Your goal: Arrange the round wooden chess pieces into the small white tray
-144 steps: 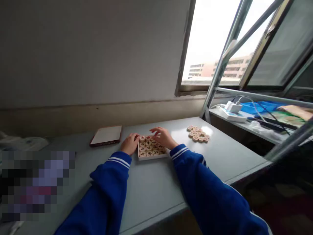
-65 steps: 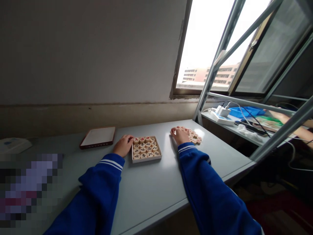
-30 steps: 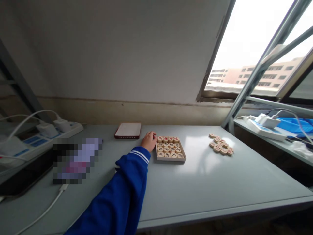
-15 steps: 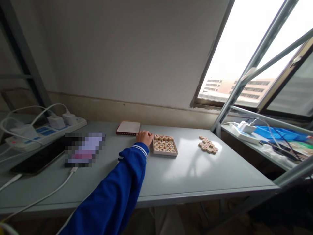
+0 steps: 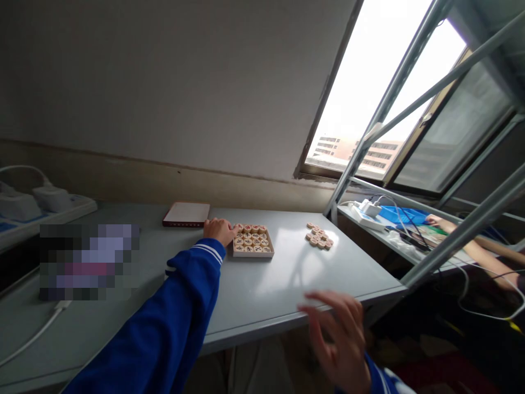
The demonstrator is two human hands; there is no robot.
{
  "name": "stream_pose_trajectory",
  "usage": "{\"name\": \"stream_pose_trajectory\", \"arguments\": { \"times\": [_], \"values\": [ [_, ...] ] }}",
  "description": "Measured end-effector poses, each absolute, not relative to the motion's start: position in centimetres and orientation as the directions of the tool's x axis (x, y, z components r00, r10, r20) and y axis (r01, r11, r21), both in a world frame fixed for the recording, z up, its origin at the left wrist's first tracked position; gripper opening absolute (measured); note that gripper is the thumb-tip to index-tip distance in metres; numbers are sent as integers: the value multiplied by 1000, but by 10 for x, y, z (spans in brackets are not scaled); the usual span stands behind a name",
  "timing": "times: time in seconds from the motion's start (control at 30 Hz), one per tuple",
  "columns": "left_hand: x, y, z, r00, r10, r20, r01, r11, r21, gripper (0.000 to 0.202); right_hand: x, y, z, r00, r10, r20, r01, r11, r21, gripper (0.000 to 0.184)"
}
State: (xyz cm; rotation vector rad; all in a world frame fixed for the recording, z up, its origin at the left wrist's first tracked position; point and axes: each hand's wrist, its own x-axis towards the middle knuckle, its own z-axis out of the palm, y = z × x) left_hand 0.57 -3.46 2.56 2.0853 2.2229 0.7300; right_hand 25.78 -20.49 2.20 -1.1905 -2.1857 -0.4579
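Wooden discs (image 5: 251,241) in neat rows in a shallow pale box (image 5: 252,254), left hand (image 5: 220,230) at its edge, grip apart

Head-worn; looks forward-down across table (image 5: 262,282) toward left hand (image 5: 220,230)

Behind the bare left hand (image 5: 219,230) and right hand (image 5: 340,339) ran bright blue jacket sleeves (image 5: 180,306) with thin white cuff stripes.

Your shallow white box (image 5: 253,253) lies flat just left of frame centre. Round wooden chess pieces (image 5: 251,239) fill it in rows.
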Motion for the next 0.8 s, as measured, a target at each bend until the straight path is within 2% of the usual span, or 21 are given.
{"name": "stream_pose_trajectory", "arguments": {
  "times": [0.07, 0.13, 0.2, 0.27, 0.37, 0.53, 0.7, 0.8],
  "values": [
    [6, -35, 27, -99, 943, 318, 947, -9, 322, 33, 272, -153, 24, -294, 673, 678, 903, 429, -34, 24],
    [6, -36, 28, -92, 938, 335, 948, -20, 317, 32, 291, -101, 22, -116, 752, 649, 964, 244, -110, 26],
    [5, -37, 29, -89, 938, 335, 950, -22, 313, 33, 308, -61, 17, 65, 848, 525, 992, 3, -128, 34],
    [4, -37, 29, -75, 948, 310, 955, -21, 296, 36, 319, -38, 12, 122, 902, 415, 992, -97, -81, 40],
    [1, -33, 26, -37, 974, 224, 962, -26, 271, 40, 322, -26, 9, 98, 924, 368, 995, -90, -40, 32],
    [-5, -26, 21, 44, 991, 126, 952, -80, 296, 35, 315, -16, 5, 45, 924, 379, 995, -9, -97, 28],
    [-6, -22, 16, 50, 994, 92, 906, -84, 414, 29, 306, -2, 5, -69, 925, 374, 988, 117, -105, 27],
    [-6, -20, 14, 65, 994, 87, 866, -100, 490, 30, 290, -2, 16, -160, 910, 383, 949, 248, -193, 28]
  ]
}}
